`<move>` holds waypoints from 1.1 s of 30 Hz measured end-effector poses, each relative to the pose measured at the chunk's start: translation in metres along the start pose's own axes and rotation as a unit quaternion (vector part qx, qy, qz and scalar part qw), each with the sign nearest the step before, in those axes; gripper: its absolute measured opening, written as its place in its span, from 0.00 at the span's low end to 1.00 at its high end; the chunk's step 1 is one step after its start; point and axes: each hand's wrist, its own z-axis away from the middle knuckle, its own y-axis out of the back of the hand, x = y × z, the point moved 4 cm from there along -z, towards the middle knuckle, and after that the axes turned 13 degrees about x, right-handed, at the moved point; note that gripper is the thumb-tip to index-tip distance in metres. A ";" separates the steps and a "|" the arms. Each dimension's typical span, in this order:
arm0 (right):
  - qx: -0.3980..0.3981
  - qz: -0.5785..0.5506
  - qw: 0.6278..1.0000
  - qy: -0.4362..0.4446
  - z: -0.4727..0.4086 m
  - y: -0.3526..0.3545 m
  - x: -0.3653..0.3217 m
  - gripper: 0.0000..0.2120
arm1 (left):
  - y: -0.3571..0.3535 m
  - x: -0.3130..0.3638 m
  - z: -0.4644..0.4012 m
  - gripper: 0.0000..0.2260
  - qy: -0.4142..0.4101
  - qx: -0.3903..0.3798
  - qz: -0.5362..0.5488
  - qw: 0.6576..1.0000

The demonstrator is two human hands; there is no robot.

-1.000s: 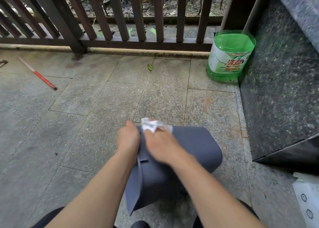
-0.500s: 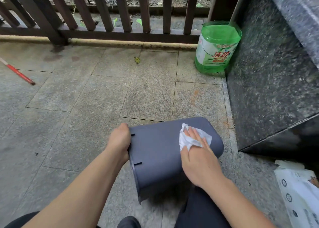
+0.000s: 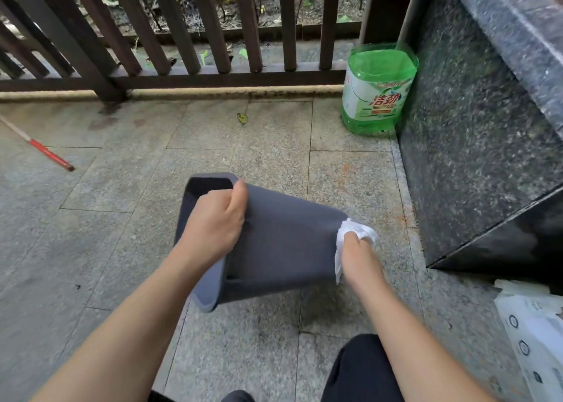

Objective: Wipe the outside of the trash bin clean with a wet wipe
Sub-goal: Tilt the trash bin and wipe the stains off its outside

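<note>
Stone patio floor (image 3: 128,219): bin (image 3: 283,246) now tilted, L hand (image 3: 213,222) grips rim; R hand (image 3: 356,249), clutching wet wipe (image 3: 355,232), has slid to base end — side wall prob. done.

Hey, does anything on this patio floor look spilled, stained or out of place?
A rusty orange stain marks the tile right of the trash bin, and a red-tipped stick lies loose on the floor at left. Nothing looks spilled.

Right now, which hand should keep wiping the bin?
The right hand, probably. It already holds the wet wipe pressed against the bottom end of the grey trash bin. The left hand grips the bin's open rim, holding it tipped on its side.
</note>
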 end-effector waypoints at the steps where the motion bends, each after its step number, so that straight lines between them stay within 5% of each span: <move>1: 0.008 -0.042 0.999 -0.013 -0.001 0.002 -0.001 0.30 | 0.004 -0.001 -0.001 0.21 -0.008 -0.015 0.000 1.000; 5: 0.020 -0.172 0.983 -0.055 0.001 0.006 0.002 0.12 | 0.013 -0.015 0.000 0.25 0.013 -0.147 -0.045 0.988; 9: 0.035 -0.252 0.966 -0.053 0.000 0.016 0.005 0.12 | 0.014 -0.026 0.003 0.29 0.061 -0.206 -0.017 0.977; 15: -0.012 -0.547 0.818 -0.179 -0.010 0.026 0.008 0.20 | 0.012 -0.054 -0.012 0.22 0.267 -0.128 0.094 0.950; 19: -0.052 -0.588 0.776 -0.223 -0.013 0.027 0.008 0.25 | 0.005 -0.063 -0.005 0.33 0.403 -0.127 0.139 0.896; 26: -0.153 -0.645 0.702 -0.259 0.001 0.015 -0.012 0.25 | -0.010 -0.042 -0.006 0.25 0.424 -0.015 0.169 0.890; 30: -0.172 -0.636 0.709 -0.251 0.010 0.010 -0.023 0.28 | -0.012 -0.031 0.000 0.10 0.444 -0.082 0.199 0.870; 33: -0.172 -0.643 0.706 -0.243 0.011 0.012 -0.023 0.27 | -0.013 -0.030 0.009 0.10 0.462 -0.132 0.204 0.853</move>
